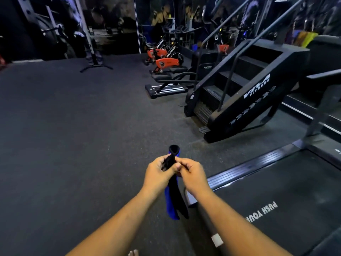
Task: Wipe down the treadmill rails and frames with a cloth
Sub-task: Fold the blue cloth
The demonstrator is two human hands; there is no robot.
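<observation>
Gym: treadmill (276,191), stair climber (245,100), exercise bikes (164,60)

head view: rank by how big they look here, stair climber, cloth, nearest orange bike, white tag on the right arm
1. stair climber, by far the largest.
2. cloth and nearest orange bike: they look much alike; the cloth is far closer to the camera, so no ranking.
3. white tag, the smallest.

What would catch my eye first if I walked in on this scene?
Both hands, left hand and right hand, grip a black-and-blue cloth at centre. To the right lies the treadmill with its side rail; beyond it stands a black stair climber, and orange exercise bikes farther back.
</observation>
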